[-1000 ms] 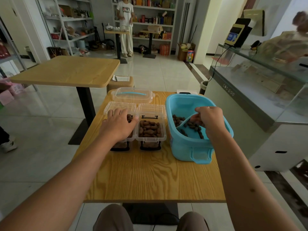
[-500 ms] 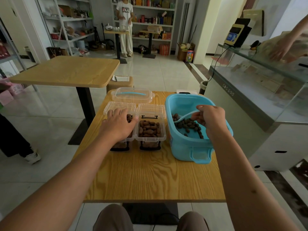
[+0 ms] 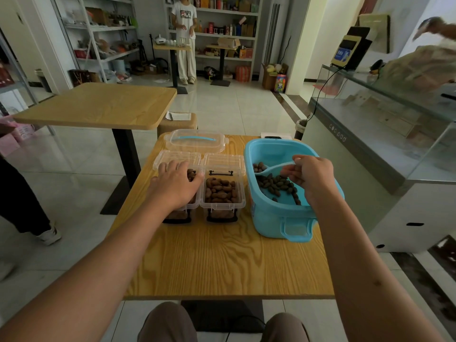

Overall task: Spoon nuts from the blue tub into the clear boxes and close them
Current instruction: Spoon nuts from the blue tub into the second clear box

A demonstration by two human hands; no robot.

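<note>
1. Two clear boxes stand side by side near the middle of the wooden table (image 3: 222, 262), their hinged lids thrown back toward the far edge. The right clear box (image 3: 222, 192) is heaped with brown nuts almost to its rim, and its black latch shows at the front. The left clear box (image 3: 191, 201) is mostly hidden under a hand; a few nuts show past the fingers.
2. The blue tub (image 3: 278, 218) sits just beside the right box, at the table's right edge, its handle facing the near side. A thin layer of dark nuts (image 3: 276, 186) lies across its floor.
3. A pale blue spoon (image 3: 269, 168) is held inside the tub above the nuts, its bowl toward the tub's left wall with several nuts in it.
4. The right hand (image 3: 309, 174) pinches the spoon's handle between thumb and curled fingers, the wrist over the tub's right rim.
5. The left hand (image 3: 176, 185) lies palm down over the left box, fingers spread and only slightly bent, resting on its top.
6. A clear lid with a blue handle (image 3: 195, 140) lies at the table's far edge, behind the boxes.
7. Farther off, a second wooden table (image 3: 98, 107) stands to the left, a glass counter (image 3: 385, 134) to the right, and a person in a white shirt (image 3: 184, 38) by the shelves.
</note>
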